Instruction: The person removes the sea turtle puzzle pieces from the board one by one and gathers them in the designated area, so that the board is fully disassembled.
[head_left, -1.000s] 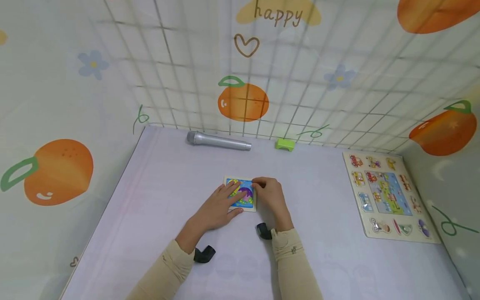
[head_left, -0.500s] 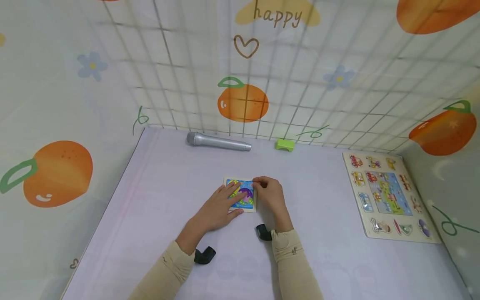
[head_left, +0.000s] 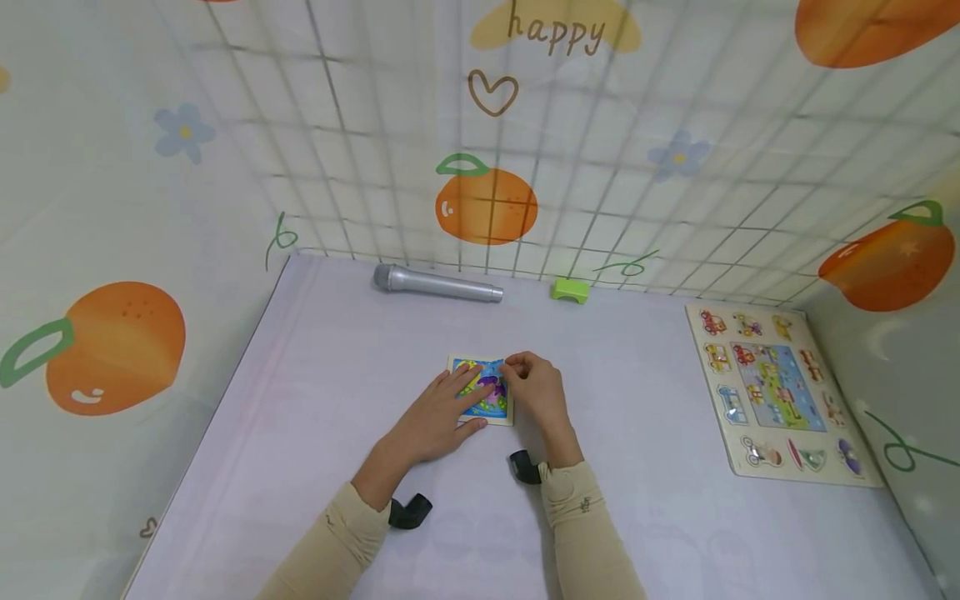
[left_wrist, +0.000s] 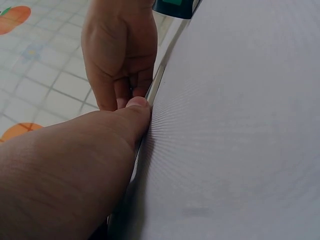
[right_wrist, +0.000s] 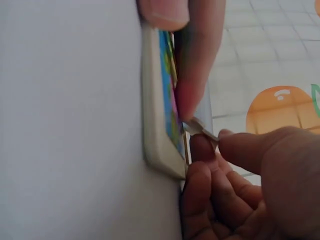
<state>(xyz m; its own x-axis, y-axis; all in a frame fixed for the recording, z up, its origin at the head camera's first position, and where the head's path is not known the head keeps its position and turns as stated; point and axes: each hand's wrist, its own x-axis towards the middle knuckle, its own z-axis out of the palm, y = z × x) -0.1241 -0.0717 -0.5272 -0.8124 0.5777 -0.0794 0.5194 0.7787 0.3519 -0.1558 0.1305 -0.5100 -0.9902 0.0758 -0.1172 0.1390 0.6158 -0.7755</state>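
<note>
A small jigsaw board [head_left: 491,418] with a pale frame and a blue, yellow and purple picture lies on the table. Across its left part rests my left hand [head_left: 431,417], fingers spread and straight, hiding some of the picture. My right hand [head_left: 538,390] is at the board's upper right corner, thumb and forefinger pinching a thin puzzle piece [right_wrist: 201,129]. In the right wrist view this piece stands tilted up from the board's face, its inner end close to a left fingertip. The left wrist view shows the board almost edge-on, mostly hidden behind the left thumb [left_wrist: 137,102].
A silver toy microphone [head_left: 438,283] and a green arched block [head_left: 570,290] lie along the back edge. At the right is a larger wooden peg puzzle [head_left: 716,417] with vehicle pictures. A printed cloth over a wire grid [head_left: 600,200] rises behind the table.
The right fingers have shifted slightly left and inward at the board's corner, and the piece between them now tilts up. The left hand stays in place on the board.
</note>
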